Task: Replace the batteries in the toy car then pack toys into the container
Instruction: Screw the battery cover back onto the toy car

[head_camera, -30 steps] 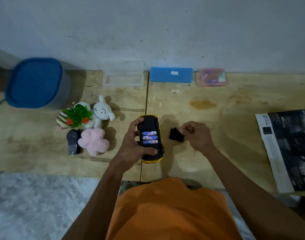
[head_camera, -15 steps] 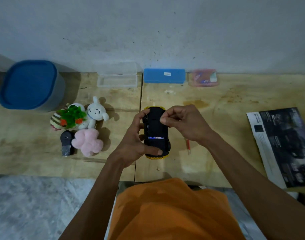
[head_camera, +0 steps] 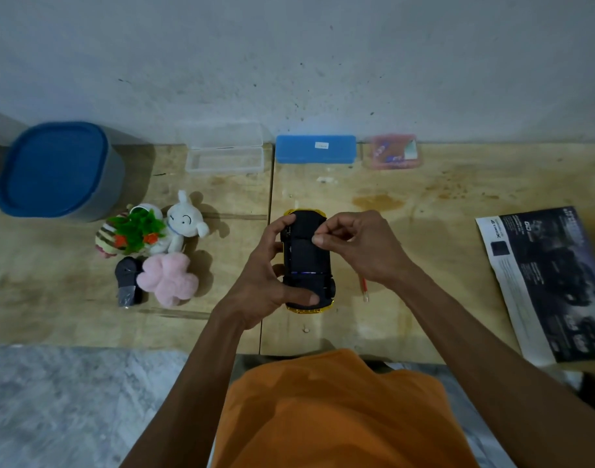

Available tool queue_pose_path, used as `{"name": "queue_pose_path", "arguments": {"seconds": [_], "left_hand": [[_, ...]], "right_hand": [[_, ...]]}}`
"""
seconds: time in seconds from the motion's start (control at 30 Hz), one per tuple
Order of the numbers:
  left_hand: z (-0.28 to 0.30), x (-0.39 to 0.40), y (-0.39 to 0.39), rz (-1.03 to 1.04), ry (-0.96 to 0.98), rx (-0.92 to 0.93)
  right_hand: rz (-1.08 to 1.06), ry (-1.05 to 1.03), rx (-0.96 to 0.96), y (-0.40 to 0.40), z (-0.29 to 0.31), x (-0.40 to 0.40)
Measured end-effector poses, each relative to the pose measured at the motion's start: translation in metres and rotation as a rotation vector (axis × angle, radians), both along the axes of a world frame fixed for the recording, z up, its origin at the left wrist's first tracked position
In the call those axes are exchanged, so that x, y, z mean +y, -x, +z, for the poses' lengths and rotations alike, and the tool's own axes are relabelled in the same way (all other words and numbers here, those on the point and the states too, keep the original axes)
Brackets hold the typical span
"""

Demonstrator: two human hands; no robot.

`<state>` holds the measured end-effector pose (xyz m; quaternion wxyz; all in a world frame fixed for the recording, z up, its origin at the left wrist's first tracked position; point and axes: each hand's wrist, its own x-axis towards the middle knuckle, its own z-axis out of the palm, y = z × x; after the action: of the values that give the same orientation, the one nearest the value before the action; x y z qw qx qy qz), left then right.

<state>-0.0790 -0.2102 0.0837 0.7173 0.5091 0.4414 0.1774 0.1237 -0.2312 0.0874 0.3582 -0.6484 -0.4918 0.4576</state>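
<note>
The yellow toy car [head_camera: 307, 265] lies upside down above the wooden table, its black underside facing me. My left hand [head_camera: 262, 282] grips it from the left, thumb across its near end. My right hand [head_camera: 360, 248] pinches the black battery cover at the car's far right side; the cover now hides the batteries except for a thin blue line. A grey container with a blue lid [head_camera: 58, 170] stands at the far left. Beside it lie a white plush [head_camera: 184, 224], a green and striped toy [head_camera: 130, 233], a pink plush [head_camera: 167, 278] and a black remote [head_camera: 127, 280].
A clear open case [head_camera: 225, 153], a blue box [head_camera: 316, 148] and a pink packet [head_camera: 394, 152] line the wall. A red screwdriver [head_camera: 364, 288] lies right of the car. A printed leaflet [head_camera: 545, 282] lies at the right edge. A small screw [head_camera: 306, 330] rests near the table's front.
My right hand picked up the black battery cover from the table and set it over the exposed batteries. The car shifted slightly away from me in my left hand.
</note>
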Motion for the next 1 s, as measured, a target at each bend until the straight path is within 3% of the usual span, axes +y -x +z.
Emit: {"name": "queue_pose_path", "arguments": {"seconds": [0.2, 0.47, 0.8, 1.0], "left_hand": [[0.0, 0.0, 0.002, 0.017, 0.013, -0.003], [-0.001, 0.002, 0.002, 0.013, 0.038, -0.018], [0.001, 0.006, 0.002, 0.022, 0.041, -0.045], [0.0, 0.005, -0.002, 0.045, 0.07, -0.067]], "right_hand": [[-0.032, -0.02, -0.015, 0.005, -0.001, 0.0], [-0.013, -0.12, -0.241, 0.008, -0.011, -0.001], [0.031, -0.148, -0.09, 0.004, -0.012, 0.002], [0.094, -0.274, -0.431, 0.005, -0.022, -0.002]]}}
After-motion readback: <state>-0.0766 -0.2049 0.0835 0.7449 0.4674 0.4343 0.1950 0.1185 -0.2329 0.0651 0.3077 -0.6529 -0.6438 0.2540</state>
